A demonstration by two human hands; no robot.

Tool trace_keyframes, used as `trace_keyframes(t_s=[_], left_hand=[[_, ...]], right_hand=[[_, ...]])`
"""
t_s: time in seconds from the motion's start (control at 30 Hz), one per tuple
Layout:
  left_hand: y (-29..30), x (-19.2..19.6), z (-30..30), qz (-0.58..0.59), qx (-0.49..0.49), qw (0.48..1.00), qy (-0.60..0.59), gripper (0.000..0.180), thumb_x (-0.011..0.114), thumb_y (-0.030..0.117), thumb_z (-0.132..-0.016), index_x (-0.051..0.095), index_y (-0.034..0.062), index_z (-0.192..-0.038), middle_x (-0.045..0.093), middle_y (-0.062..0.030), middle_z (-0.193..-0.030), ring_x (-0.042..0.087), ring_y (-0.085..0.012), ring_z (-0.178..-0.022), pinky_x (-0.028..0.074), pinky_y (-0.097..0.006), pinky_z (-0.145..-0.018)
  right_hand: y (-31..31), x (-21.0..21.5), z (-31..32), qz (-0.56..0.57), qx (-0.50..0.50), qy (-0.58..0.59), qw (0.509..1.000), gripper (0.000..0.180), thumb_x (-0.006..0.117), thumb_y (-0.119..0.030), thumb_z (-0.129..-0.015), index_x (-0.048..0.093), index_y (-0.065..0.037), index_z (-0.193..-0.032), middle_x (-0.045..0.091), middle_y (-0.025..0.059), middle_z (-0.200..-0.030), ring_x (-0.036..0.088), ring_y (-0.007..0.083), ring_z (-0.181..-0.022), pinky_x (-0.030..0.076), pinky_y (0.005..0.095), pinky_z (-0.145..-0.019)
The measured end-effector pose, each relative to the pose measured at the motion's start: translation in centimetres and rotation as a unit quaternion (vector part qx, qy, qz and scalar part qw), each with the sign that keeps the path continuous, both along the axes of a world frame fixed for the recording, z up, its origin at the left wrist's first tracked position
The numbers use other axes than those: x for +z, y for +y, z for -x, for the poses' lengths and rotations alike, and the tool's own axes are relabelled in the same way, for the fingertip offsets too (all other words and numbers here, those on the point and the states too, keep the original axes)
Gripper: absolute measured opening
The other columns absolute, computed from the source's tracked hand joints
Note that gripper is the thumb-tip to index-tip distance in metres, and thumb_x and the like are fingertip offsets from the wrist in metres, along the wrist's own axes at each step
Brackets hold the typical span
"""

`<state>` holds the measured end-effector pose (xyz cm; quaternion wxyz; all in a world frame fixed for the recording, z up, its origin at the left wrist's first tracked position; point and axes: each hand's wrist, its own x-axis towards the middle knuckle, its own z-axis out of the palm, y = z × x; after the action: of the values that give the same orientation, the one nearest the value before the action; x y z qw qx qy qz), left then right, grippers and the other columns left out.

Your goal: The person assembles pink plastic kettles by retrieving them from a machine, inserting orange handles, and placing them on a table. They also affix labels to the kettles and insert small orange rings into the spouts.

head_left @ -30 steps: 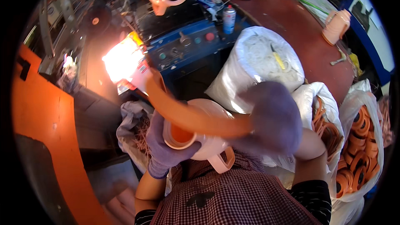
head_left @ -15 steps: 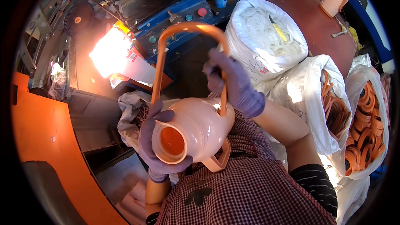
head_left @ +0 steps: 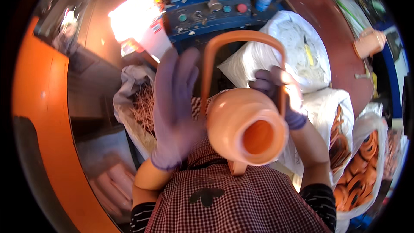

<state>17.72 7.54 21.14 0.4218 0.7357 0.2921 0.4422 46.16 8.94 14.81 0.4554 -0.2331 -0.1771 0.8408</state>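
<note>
Orange plastic makes up the small jug (head_left: 243, 131), which sits up in the air in front of the person's chest with its round mouth facing up at the camera. A thin orange handle (head_left: 241, 39) loops up over it like a big arch. One end of the loop runs down into the right hand (head_left: 276, 92), which wears a purple glove and is closed around that side of the handle next to the jug. The other end comes down on the jug's far side, and it looks like it is on already, though I cannot see the joint. The left hand (head_left: 174, 108) is flat and spread wide, holding nothing, just beside the jug. So the handle seems nearly fitted, and the right side may be left to press in. Around it are a white sack (head_left: 297, 51), bags of orange rings (head_left: 362, 159), and a blue machine panel (head_left: 215, 11) with buttons farther off.
</note>
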Motion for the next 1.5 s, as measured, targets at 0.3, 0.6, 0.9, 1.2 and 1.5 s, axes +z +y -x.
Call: trace_keyframes(t_s=[0.3,0.6,0.9,1.2,1.5], left_hand=[[0.5,-6.0,-6.0,0.448,-0.041,0.859,-0.243,0.033,0.062,0.022,-0.096,0.063,-0.003,-0.117,0.069,-0.0098,-0.104,0.066,-0.0131,-0.089,0.053,-0.028,-0.082],[1.2,-7.9,-6.2,0.248,0.043,0.942,-0.223,0.032,0.055,0.027,-0.099,0.056,0.0018,-0.079,0.069,-0.0161,-0.095,0.066,-0.0241,-0.085,0.054,-0.033,-0.077],[5.2,-7.0,-1.9,0.324,0.031,0.801,-0.503,0.047,0.043,0.042,-0.104,0.045,0.0116,-0.068,0.068,-0.0121,-0.085,0.066,-0.0221,-0.085,0.053,-0.034,-0.081],[15.1,-9.1,-5.6,0.215,0.137,0.959,-0.127,0.031,0.059,0.023,-0.097,0.059,0.0049,-0.122,0.063,-0.0056,-0.12,0.058,-0.0186,-0.109,0.045,-0.033,-0.095],[6.1,-20.6,0.8,0.306,0.144,0.94,0.037,0.021,0.064,0.018,-0.094,0.069,0.0034,-0.109,0.067,-0.0016,-0.098,0.06,-0.0096,-0.086,0.048,-0.023,-0.075]], right_hand=[[-2.4,0.9,-1.3,0.036,-0.131,-0.096,0.986,0.027,0.049,-0.025,-0.096,0.056,0.001,-0.096,0.065,0.0114,-0.079,0.065,0.0237,-0.078,0.056,0.0386,-0.082],[-1.1,1.6,-0.1,-0.058,-0.185,-0.174,0.966,0.038,0.05,-0.035,-0.103,0.055,0.002,-0.112,0.061,0.0155,-0.116,0.066,0.024,-0.093,0.054,0.0365,-0.088],[-8.3,4.9,-3.2,-0.422,0.085,-0.55,0.715,0.062,0.079,-0.029,-0.084,0.051,-0.001,-0.132,0.064,0.0158,-0.107,0.066,0.0246,-0.092,0.054,0.0351,-0.082],[-5.6,5.3,-11.6,-0.382,-0.415,-0.674,0.478,0.039,0.075,-0.012,-0.079,0.06,-0.001,-0.113,0.069,0.0162,-0.101,0.069,0.0283,-0.091,0.053,0.0377,-0.079],[-2.9,5.9,-37.4,-0.151,-0.491,-0.834,0.203,0.039,0.067,-0.032,-0.09,0.062,0.006,-0.09,0.062,0.0188,-0.077,0.065,0.0286,-0.071,0.049,0.0403,-0.063]])
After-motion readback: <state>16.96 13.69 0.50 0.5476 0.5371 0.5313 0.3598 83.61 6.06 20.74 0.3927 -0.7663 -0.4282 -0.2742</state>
